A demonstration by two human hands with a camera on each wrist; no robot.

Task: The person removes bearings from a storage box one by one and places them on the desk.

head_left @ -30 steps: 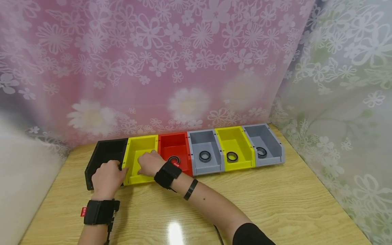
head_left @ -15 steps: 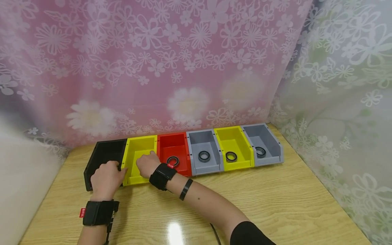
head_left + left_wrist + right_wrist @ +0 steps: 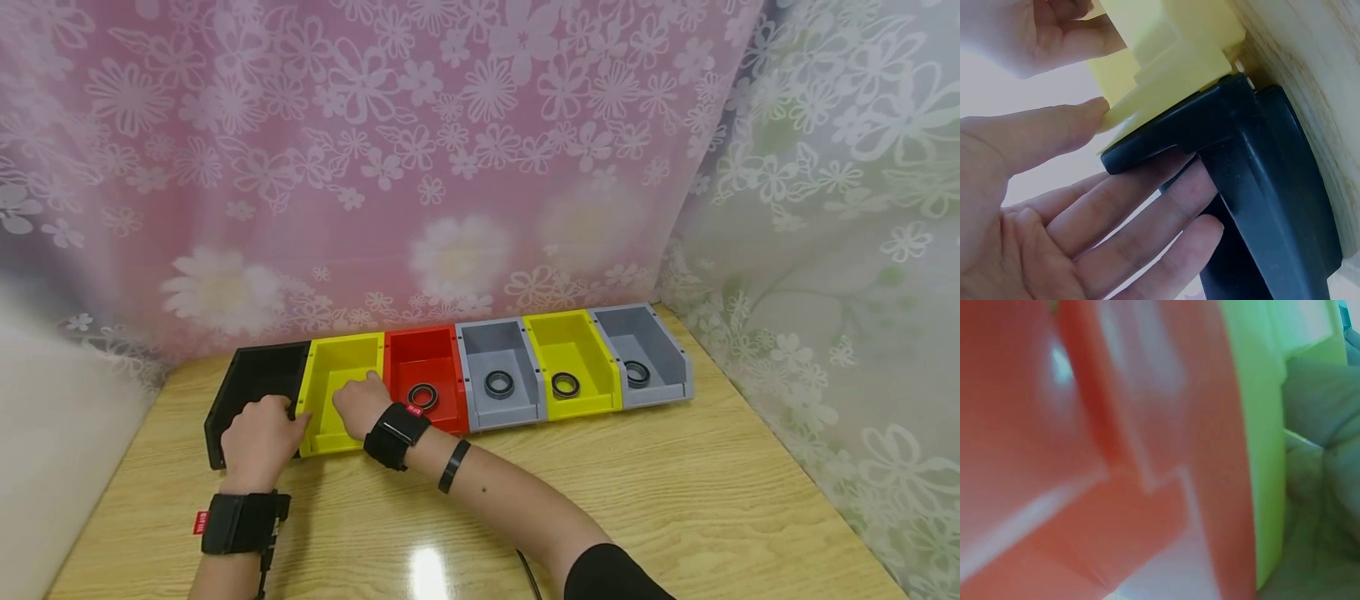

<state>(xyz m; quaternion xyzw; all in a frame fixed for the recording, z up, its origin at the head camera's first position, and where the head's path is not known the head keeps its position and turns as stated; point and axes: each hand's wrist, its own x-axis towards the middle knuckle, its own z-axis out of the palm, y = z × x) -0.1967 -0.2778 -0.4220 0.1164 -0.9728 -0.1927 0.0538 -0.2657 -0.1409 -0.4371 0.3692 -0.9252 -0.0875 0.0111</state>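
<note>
My left hand point(image 3: 258, 442) straddles the wall between the black bin point(image 3: 217, 417) and the yellow bin beside it point(image 3: 324, 392). In the left wrist view its thumb point(image 3: 1072, 125) lies on the yellow side while the fingers point(image 3: 1141, 234) reach under the black rim, pinching the two walls. My right hand point(image 3: 362, 406) is inside that yellow bin, fingers bent, near the red bin point(image 3: 423, 346). Its fingertips are hidden; I cannot tell whether it holds anything. In the right wrist view, part of this hand point(image 3: 1322, 437) shows behind the yellow wall point(image 3: 1263, 487).
Ball bearings lie singly in the red bin point(image 3: 422, 397), the middle grey bin point(image 3: 498, 384), the right yellow bin point(image 3: 565, 385) and the end grey bin point(image 3: 637, 374). The joined row stands on a wooden table point(image 3: 600, 483) before a pink floral curtain point(image 3: 337, 208). A cable point(image 3: 528, 573) lies near the right forearm.
My right hand has shifted slightly left and toward me inside the yellow bin, uncovering more of the bearing in the red bin. The left hand keeps its grip on the bin walls.
</note>
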